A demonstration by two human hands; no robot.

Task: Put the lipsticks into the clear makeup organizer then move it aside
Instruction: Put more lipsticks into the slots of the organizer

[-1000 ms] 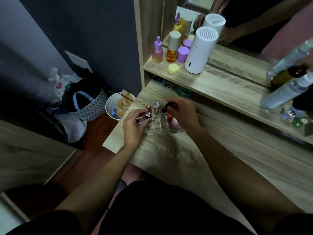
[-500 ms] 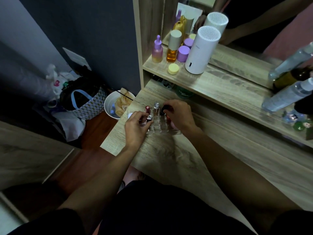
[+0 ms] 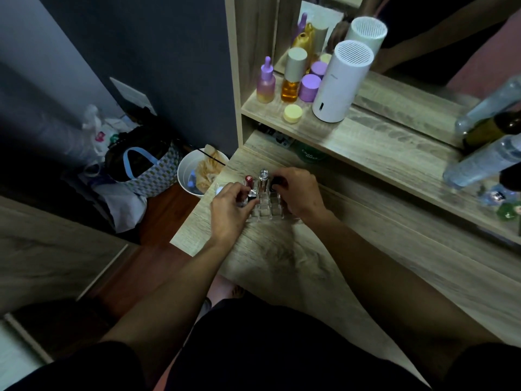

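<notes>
A clear makeup organizer [image 3: 264, 212] sits on the wooden desk near its left end, between my hands. A red-topped lipstick [image 3: 249, 179] and a clear silver-capped one [image 3: 264, 174] stand upright in its back slots. My left hand [image 3: 229, 213] is at the organizer's left side, with thumb and fingers pinched on a black and silver lipstick [image 3: 251, 196] in a front-left slot. My right hand [image 3: 299, 195] curls over the right side, its fingertips on a black lipstick [image 3: 275, 182] at the back right. The rest of the right slots are hidden by that hand.
A shelf [image 3: 366, 142] above the desk holds a white cylinder device [image 3: 339, 83], purple and amber bottles [image 3: 291, 77] and a yellow jar [image 3: 292, 113]. Clear bottles [image 3: 485, 162] lie at the right. A white bin [image 3: 194, 173] and a bag [image 3: 146, 167] are on the floor left of the desk.
My right hand has brought the black lipstick down from a tilt to stand in the organizer. My left hand has pushed its lipstick lower into the front-left slot.
</notes>
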